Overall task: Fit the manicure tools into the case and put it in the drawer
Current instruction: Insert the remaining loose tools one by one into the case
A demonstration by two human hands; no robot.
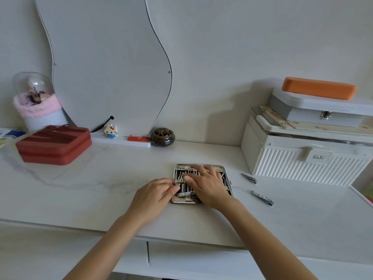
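Two nail clippers lie right of the open case mid-surface, before a ribbed white box. Left hand pinches a tool inside; right hand rests spread over the case.

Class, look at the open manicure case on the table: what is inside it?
The manicure case holds rows of metal tools in loops. The left hand and right hand cover much of it, so the rest is hidden.

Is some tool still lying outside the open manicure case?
Yes. Two nail clippers lie loose on the table, right of the case, while both hands work inside it.
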